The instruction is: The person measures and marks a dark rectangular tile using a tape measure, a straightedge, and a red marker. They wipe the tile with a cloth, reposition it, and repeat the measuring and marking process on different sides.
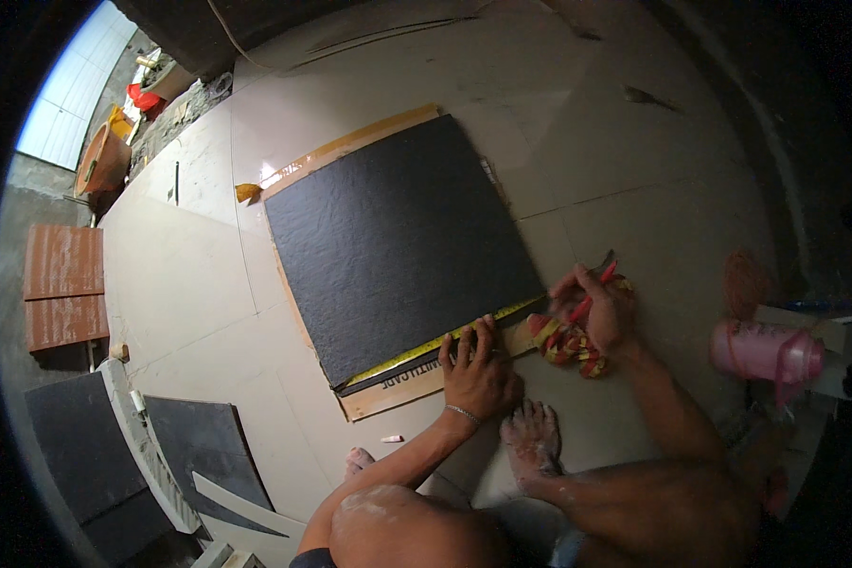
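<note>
A dark grey square tile [402, 241] lies on a flattened cardboard sheet [393, 401] on the floor. A yellow tape measure blade [417, 352] stretches along the tile's near edge. My left hand [483, 379] rests over that edge, its fingers apart and pressing on the blade. By the tile's near right corner, my right hand [604, 310] is closed around a slim red-handled tool [580, 309] with a dark tip; its exact kind is unclear. Beneath this hand sits a bunched red-and-yellow striped thing [568, 345], partly covered, touching the cardboard.
A small white stub [392, 438] lies near my left foot. Dark tiles [204, 440] and pale strips stand at the lower left, with reddish tiles [64, 275] beyond. A pink jug [767, 351] stands at the right. A dark pen-like stick [176, 180] lies far left.
</note>
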The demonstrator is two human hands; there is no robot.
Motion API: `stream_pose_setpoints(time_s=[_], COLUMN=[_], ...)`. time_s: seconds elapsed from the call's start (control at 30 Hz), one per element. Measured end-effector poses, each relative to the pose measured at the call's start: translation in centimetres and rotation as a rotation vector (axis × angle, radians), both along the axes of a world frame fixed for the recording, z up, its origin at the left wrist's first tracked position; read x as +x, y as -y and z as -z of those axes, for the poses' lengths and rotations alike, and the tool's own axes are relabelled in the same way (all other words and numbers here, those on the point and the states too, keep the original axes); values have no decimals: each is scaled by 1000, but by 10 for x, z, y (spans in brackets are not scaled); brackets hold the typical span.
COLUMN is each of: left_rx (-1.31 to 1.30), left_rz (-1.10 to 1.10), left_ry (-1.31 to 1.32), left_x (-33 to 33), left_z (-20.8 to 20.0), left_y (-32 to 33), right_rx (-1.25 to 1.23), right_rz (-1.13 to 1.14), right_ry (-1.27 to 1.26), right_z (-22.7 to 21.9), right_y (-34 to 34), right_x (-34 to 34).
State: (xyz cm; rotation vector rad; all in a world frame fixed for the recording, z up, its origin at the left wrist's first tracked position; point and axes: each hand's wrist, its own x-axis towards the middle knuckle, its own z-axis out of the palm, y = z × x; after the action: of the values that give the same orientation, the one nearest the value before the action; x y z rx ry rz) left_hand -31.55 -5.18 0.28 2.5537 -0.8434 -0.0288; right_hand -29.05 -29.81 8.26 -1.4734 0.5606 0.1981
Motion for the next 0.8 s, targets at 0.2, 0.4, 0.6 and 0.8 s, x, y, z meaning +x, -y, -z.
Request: stream_pose_setpoints(time_s=[0.2, 0.4, 0.6, 0.8], left_rx=[36, 43, 52, 61], left_rz=[73, 71, 70, 105], left_ry=[-1, -38, -15, -10], left_x=[4, 3, 4, 6], left_z=[1, 2, 4, 4], left_y=[-7, -11, -12, -17], right_rx=[62, -35, 80, 126], right_rz=[-95, -51, -11, -176], right_ry=[-165, 26, 34, -28], right_z=[11, 15, 7, -13], right_y=[-18, -20, 0, 0], right_x=[-3, -5, -2, -2])
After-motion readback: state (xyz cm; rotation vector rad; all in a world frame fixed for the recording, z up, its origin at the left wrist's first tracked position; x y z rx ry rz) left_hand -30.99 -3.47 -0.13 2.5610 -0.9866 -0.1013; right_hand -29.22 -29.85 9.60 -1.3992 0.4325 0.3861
